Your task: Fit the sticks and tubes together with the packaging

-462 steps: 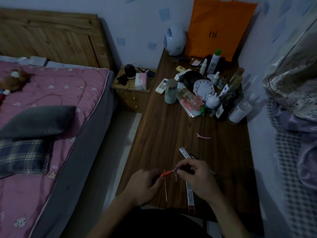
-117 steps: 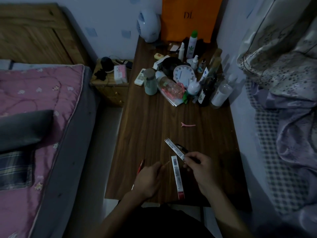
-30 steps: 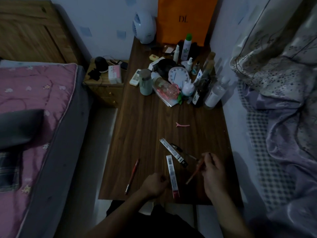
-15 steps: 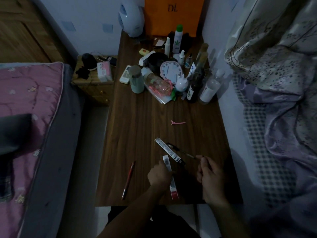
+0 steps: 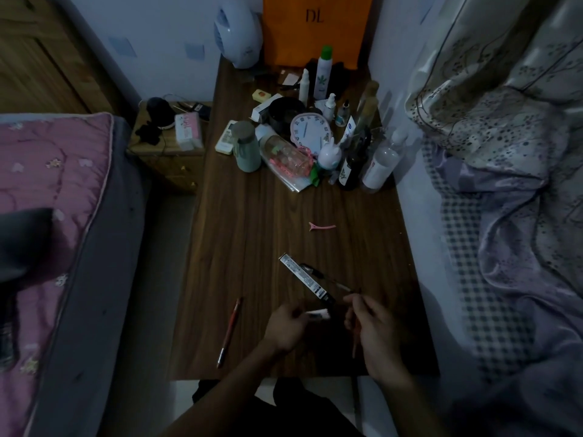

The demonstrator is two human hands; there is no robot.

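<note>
A red pen (image 5: 229, 332) lies near the front left corner of the brown table (image 5: 252, 241), and a pink hair clip (image 5: 321, 227) lies by itself in the middle. Along the back edge stand a round white fan (image 5: 238, 31) and an orange bag (image 5: 315, 26), with a white clock (image 5: 310, 131), a green cup (image 5: 247, 146), a white bunny toy (image 5: 329, 156) and lots of bottles crowded in front of them. Past the left edge are a small wooden nightstand (image 5: 167, 159) with a pink tissue pack (image 5: 188, 131) on it and a bed with a pink blanket (image 5: 47, 171).
</note>
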